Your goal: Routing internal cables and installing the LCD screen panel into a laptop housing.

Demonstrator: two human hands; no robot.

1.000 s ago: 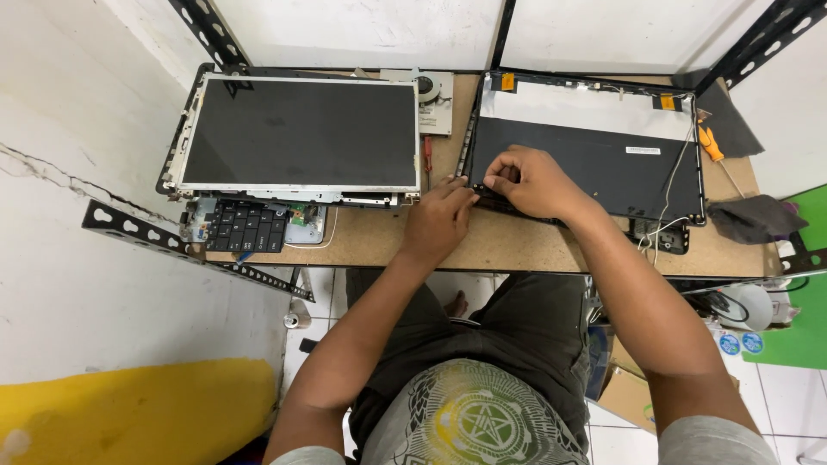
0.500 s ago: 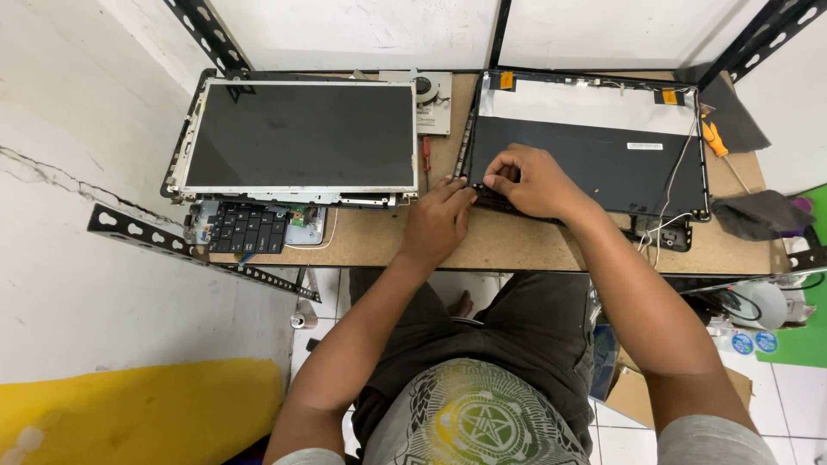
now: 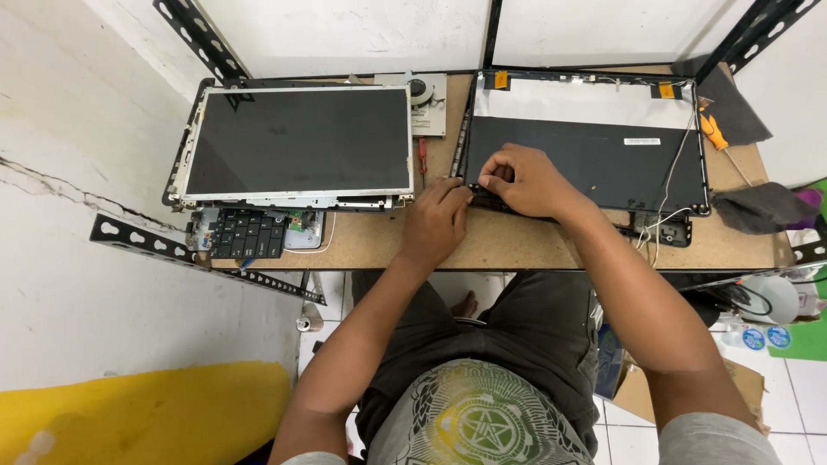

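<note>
Two hands, the left hand (image 3: 438, 220) and right hand (image 3: 524, 179), pinch narrowly at the lower left corner of the black laptop lid (image 3: 603, 155) at centre right, its screen panel (image 3: 297, 142) already lying out at upper left.

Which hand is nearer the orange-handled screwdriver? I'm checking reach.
Right. The right hand rests on the black lid, nearer the orange-handled screwdriver at the far right; the left hand lies farther left.
</note>
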